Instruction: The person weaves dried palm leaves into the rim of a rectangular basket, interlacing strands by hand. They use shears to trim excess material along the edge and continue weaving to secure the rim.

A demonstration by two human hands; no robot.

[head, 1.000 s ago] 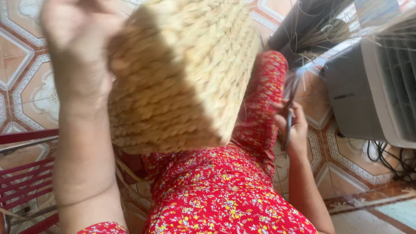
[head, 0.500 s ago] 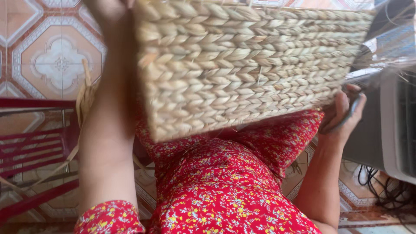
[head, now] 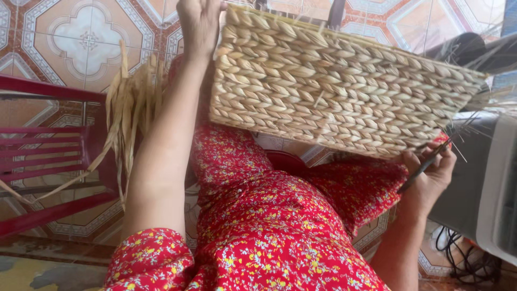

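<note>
The woven basket [head: 339, 86] is filling the space above the lap. A red chair [head: 48, 156] draped with dried straw strips [head: 129, 108] is crowding the left side; a grey fan [head: 484, 188] is blocking the right. Tiled floor [head: 64, 37] is lying open beyond the chair.

Left hand [head: 198, 24]: fingertips cut by top edge; grip on basket [head: 334, 86] rim partly hidden. Basket's inside and far side out of sight. Right hand [head: 431, 175]: palm tucked under basket, holds a thin dark tool [head: 425, 167], kind unclear. Grey appliance [head: 484, 188] cut by right edge. Red chair [head: 48, 156] cut by left edge.
</note>
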